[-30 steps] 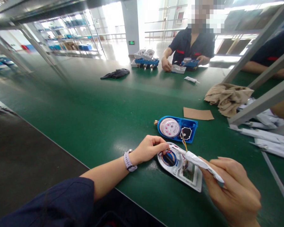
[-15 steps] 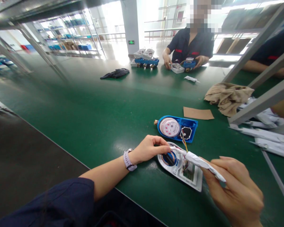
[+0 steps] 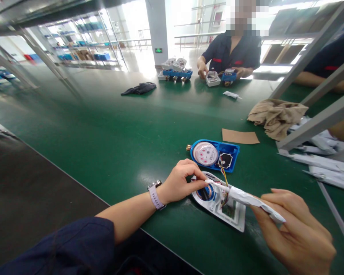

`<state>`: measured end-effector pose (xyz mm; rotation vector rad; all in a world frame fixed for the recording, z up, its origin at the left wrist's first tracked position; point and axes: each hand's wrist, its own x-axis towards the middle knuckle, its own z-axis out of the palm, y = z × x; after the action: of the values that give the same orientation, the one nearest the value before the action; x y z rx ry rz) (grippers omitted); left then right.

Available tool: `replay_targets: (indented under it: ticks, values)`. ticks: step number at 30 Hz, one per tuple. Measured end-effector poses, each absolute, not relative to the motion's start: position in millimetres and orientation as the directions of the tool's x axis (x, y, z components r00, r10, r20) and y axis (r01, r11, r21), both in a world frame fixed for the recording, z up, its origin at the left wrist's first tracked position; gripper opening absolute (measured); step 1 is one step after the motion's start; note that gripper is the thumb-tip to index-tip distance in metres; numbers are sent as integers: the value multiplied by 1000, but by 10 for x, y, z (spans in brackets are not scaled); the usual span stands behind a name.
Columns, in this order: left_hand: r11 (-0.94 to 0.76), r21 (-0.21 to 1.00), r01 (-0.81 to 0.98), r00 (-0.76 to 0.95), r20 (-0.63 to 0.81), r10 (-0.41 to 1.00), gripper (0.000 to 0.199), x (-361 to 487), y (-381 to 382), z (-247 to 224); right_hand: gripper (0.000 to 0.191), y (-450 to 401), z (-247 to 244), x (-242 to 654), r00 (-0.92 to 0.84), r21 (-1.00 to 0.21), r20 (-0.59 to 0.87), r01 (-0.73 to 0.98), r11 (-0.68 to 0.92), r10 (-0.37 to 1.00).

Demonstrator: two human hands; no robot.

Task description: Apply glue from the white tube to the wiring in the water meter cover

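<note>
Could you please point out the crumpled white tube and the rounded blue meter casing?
Crumpled white tube (image 3: 245, 197), head view: its middle.
Rounded blue meter casing (image 3: 231, 149), head view: its bare interior.

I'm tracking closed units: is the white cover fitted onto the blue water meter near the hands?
No, the white cover lies beside the blue water meter, inside facing up, leaving the dial exposed.

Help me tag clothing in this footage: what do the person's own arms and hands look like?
The left arm wears a dark navy sleeve ending short of the wrist, and a watch with a pale lilac strap. The left hand and right hand are ungloved. No right sleeve shows.
</note>
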<state>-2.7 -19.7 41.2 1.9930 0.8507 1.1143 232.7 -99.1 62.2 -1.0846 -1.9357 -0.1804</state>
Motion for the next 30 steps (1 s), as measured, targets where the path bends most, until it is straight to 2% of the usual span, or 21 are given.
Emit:
replay_targets:
  ticks: [4, 15, 26, 30]
  values:
    - [-660, 704, 261, 448, 517, 729, 13, -44, -192, 395, 14, -1000, 630, 2340, -223, -269, 752, 755, 597, 620]
    - [-807, 497, 318, 479, 651, 589, 12, -70, -182, 367, 11, -963, 659, 2338, -229, -281, 735, 754, 594, 638]
    - [-801, 495, 337, 477, 644, 598, 13, -78, -157, 356, 11, -967, 677, 2385, -256, -258, 742, 745, 615, 620]
    - [-804, 495, 328, 474, 651, 594, 14, -81, -150, 347, 8, -967, 677, 2386, -219, -268, 740, 772, 576, 636]
